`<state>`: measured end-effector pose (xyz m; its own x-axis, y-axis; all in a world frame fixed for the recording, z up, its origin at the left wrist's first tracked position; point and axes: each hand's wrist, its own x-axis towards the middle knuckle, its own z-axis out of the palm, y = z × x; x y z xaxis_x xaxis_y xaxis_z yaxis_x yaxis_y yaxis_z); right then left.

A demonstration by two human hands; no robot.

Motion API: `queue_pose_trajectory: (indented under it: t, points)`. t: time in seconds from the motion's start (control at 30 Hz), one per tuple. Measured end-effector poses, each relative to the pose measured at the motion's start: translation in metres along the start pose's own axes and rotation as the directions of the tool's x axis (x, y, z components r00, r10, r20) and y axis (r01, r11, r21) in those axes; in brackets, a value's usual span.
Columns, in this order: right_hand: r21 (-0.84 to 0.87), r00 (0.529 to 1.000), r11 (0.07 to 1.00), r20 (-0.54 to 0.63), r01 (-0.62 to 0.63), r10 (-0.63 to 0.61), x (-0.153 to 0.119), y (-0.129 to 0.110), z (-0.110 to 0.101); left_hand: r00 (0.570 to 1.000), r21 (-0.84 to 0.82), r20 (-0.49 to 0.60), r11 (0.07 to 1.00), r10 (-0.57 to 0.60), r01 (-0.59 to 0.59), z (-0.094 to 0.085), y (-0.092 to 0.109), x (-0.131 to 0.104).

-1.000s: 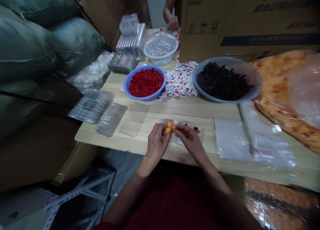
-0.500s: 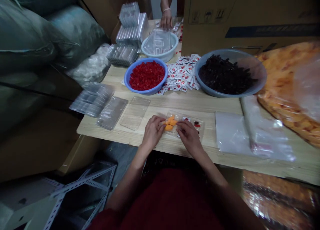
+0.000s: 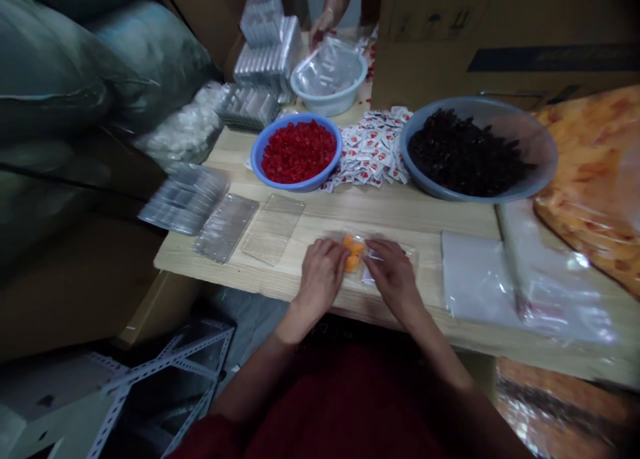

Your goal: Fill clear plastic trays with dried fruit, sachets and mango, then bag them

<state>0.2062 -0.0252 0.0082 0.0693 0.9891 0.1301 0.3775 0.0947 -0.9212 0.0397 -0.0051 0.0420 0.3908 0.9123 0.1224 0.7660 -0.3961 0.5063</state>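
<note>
Several orange pieces (image 3: 353,251), perhaps dried fruit, lie in or over a clear plastic tray (image 3: 413,254) near the table's front edge. My left hand (image 3: 321,271) is closed at their left side, its fingertips pressed against them. From the right, my right hand (image 3: 394,272) bends over the tray with thumb and fingers drawn together beside the orange pieces. What its fingertips hold is hidden. A white sachet (image 3: 369,276) shows partly under the right hand, which covers most of the tray's right half.
Beyond stand a blue bowl of red pieces (image 3: 299,152), a heap of white sachets (image 3: 375,147) and a bowl of dark pieces (image 3: 465,156). Clear lids (image 3: 274,229) lie left, plastic bags (image 3: 475,272) right. A co-worker's hand (image 3: 323,27) is near a pale basin (image 3: 330,102).
Both my hands have shifted slightly right in view and stay at the orange pieces. My right hand covers more of the tray. The co-worker's hand has moved left, and the clear plastic in the basin has shifted.
</note>
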Motion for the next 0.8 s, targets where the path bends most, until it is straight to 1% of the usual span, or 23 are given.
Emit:
queue_pose_trajectory:
  t: [0.03,0.07,0.1,0.13,0.17,0.2,0.23,0.27,0.3,0.33,0.37,0.4,0.43,0.47,0.5,0.57,0.67,0.73,0.8]
  points:
    - [0.097,0.997,0.993,-0.030,-0.071,0.074,-0.002,-0.006,-0.005,0.997,-0.075,-0.020,0.995,0.071,-0.073,0.000,0.011,-0.001]
    - [0.214,0.987,0.965,-0.018,-0.154,0.162,-0.004,-0.012,-0.011,0.986,-0.129,-0.024,0.977,0.167,-0.169,0.003,0.021,-0.001]
    - [0.335,0.969,0.910,0.036,-0.244,0.246,-0.007,-0.019,-0.016,0.964,-0.151,-0.010,0.952,0.267,-0.266,0.008,0.029,-0.001]
    - [0.440,0.945,0.838,0.108,-0.323,0.308,-0.009,-0.026,-0.021,0.939,-0.138,0.020,0.931,0.344,-0.339,0.014,0.032,0.001]
    - [0.519,0.922,0.763,0.183,-0.384,0.340,-0.012,-0.033,-0.027,0.930,-0.091,0.046,0.929,0.365,-0.360,0.020,0.030,0.002]
    - [0.568,0.905,0.704,0.248,-0.426,0.347,-0.016,-0.038,-0.032,0.944,-0.020,0.046,0.945,0.326,-0.325,0.023,0.023,0.005]
    - [0.588,0.893,0.672,0.298,-0.449,0.336,-0.020,-0.042,-0.037,0.970,0.058,0.016,0.968,0.243,-0.244,0.024,0.010,0.006]
    - [0.589,0.892,0.670,0.317,-0.451,0.322,-0.024,-0.043,-0.042,0.990,0.126,-0.047,0.984,0.130,-0.123,0.021,-0.007,0.007]
    - [0.569,0.900,0.698,0.302,-0.434,0.314,-0.028,-0.042,-0.046,0.993,0.168,-0.118,0.986,0.031,-0.010,0.014,-0.027,0.007]
    - [0.527,0.913,0.745,0.263,-0.408,0.313,-0.031,-0.037,-0.050,0.983,0.179,-0.178,0.980,-0.054,0.086,0.005,-0.048,0.007]
    - [0.469,0.926,0.799,0.201,-0.378,0.320,-0.034,-0.030,-0.051,0.965,0.161,-0.229,0.972,-0.131,0.170,-0.005,-0.068,0.006]
    - [0.401,0.937,0.847,0.119,-0.348,0.328,-0.036,-0.021,-0.051,0.949,0.126,-0.246,0.964,-0.199,0.235,-0.015,-0.086,0.005]
    - [0.337,0.944,0.885,0.042,-0.323,0.328,-0.038,-0.011,-0.050,0.938,0.076,-0.226,0.955,-0.264,0.287,-0.024,-0.102,0.005]
    - [0.286,0.948,0.910,-0.011,-0.302,0.318,-0.039,-0.003,-0.048,0.926,0.019,-0.193,0.943,-0.324,0.333,-0.031,-0.115,0.005]
    - [0.252,0.954,0.925,-0.029,-0.283,0.299,-0.039,0.003,-0.044,0.916,-0.032,-0.150,0.928,-0.371,0.370,-0.035,-0.126,0.006]
    - [0.224,0.973,0.948,-0.006,-0.225,0.233,-0.038,0.007,-0.035,0.897,-0.113,-0.087,0.899,-0.434,0.424,-0.037,-0.141,0.010]
    - [0.200,0.990,0.969,0.040,-0.143,0.138,-0.037,-0.004,-0.023,0.878,-0.181,-0.045,0.868,-0.477,0.462,-0.031,-0.156,0.016]
    - [0.190,0.990,0.973,0.066,-0.134,0.124,-0.036,-0.014,-0.017,0.866,-0.226,-0.013,0.845,-0.500,0.484,-0.027,-0.164,0.020]
    - [0.180,0.987,0.972,0.083,-0.148,0.135,-0.035,-0.018,-0.013,0.854,-0.267,0.014,0.821,-0.520,0.504,-0.025,-0.170,0.021]
